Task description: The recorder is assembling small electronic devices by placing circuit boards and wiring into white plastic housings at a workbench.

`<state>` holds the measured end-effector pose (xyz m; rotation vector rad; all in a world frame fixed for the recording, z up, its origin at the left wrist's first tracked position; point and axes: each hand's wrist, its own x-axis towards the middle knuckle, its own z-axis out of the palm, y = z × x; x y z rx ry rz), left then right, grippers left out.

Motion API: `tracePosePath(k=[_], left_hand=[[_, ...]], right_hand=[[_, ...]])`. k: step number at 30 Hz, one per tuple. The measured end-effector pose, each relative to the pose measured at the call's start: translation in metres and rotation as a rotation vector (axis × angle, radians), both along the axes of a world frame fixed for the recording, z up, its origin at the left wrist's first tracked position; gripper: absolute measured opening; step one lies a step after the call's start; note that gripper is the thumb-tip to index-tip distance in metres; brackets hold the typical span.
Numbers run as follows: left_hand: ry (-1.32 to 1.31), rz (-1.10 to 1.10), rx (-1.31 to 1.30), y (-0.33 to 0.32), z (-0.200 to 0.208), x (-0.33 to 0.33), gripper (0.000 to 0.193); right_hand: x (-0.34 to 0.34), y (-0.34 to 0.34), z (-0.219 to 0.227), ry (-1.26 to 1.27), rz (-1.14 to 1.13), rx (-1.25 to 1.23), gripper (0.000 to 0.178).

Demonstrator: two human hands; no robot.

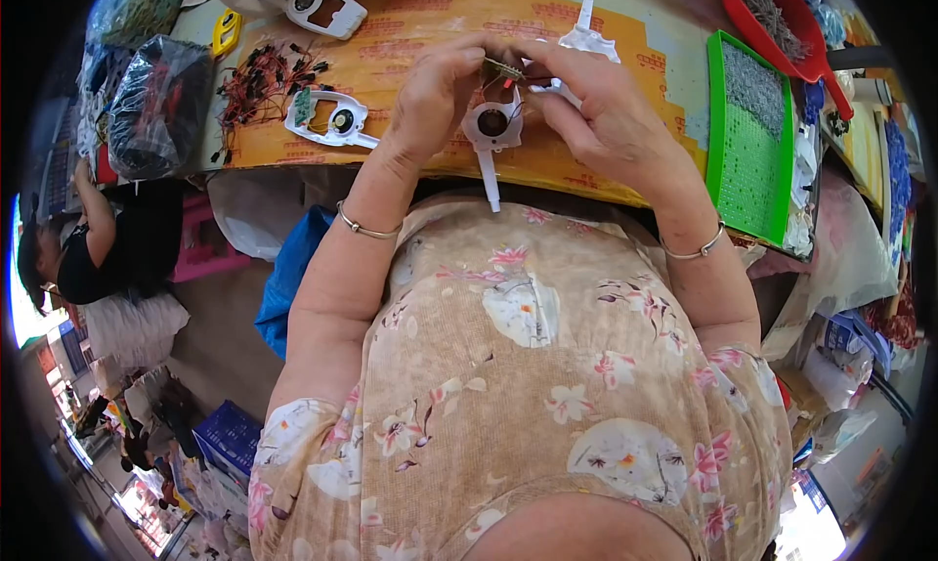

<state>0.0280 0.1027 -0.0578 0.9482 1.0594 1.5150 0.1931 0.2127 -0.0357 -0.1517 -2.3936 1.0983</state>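
Above the front edge of the table my left hand [435,102] pinches a small green circuit board [503,69] on edge between thumb and fingers. Curled around the board's other side is my right hand [611,107]; thin dark wires run toward its fingertips, and what these grip is hidden. Just below both hands lies a white plastic housing [486,143] with a round dark speaker, its narrow handle pointing toward me. Wires hang between the board and this housing. Another white housing [586,40] lies partly behind my right hand.
At left lie a housing with board and speaker [332,119], tangled red and black wires [264,92], a white shell [327,12] and a yellow one [227,33]. Right are a green tray [718,160] of small metal parts and a red scoop [811,63]. Another person [117,229] sits far left.
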Motion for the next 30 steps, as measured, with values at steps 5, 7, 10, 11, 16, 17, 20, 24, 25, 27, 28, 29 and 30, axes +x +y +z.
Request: tracePosePath(k=[5,7,10,11,16,17,20,24,25,27,28,29,30], left_hand=[[-0.063,0.24,-0.022,0.003,-0.003,0.014,0.028],[0.155,0.298,-0.051,0.0,0.007,0.023,0.029],[0.407,0.351,-0.08,0.0,0.01,0.023,0.028],[0.442,0.35,-0.081,0.001,0.01,0.022,0.026],[0.472,0.071,-0.075,0.002,0.013,0.004,0.021],[0.526,0.042,-0.085,0.003,0.012,0.003,0.02],[0.596,-0.014,-0.07,0.003,0.014,0.0,0.021],[0.612,-0.085,-0.09,0.005,0.02,0.001,0.019],[0.625,-0.091,-0.096,0.005,0.02,0.001,0.019],[0.636,-0.101,-0.103,0.005,0.018,0.002,0.019],[0.681,-0.095,-0.062,0.005,0.015,0.001,0.02],[0.725,-0.088,-0.022,0.005,0.013,0.001,0.02],[0.724,-0.089,-0.022,0.005,0.014,0.001,0.02]], right_hand=[[-0.004,-0.005,0.003,-0.155,-0.092,-0.161,0.02],[-0.009,-0.008,-0.005,-0.001,-0.137,0.048,0.01],[-0.014,-0.01,-0.011,0.078,-0.111,0.149,0.005],[-0.014,-0.008,-0.012,0.078,-0.109,0.147,0.005],[-0.011,0.002,0.005,-0.093,0.201,-0.111,0.004],[-0.011,0.003,0.005,-0.093,0.199,-0.112,0.004],[-0.011,0.007,0.004,-0.182,0.252,-0.16,0.007],[-0.011,0.015,0.002,-0.206,0.313,-0.114,0.009],[-0.012,0.016,0.0,-0.221,0.331,-0.11,0.01],[-0.011,0.015,0.0,-0.217,0.334,-0.082,0.01],[-0.011,0.016,0.001,-0.213,0.339,-0.051,0.01],[-0.01,0.016,0.003,-0.214,0.338,-0.052,0.01],[-0.009,0.016,0.005,-0.231,0.346,-0.044,0.01]])
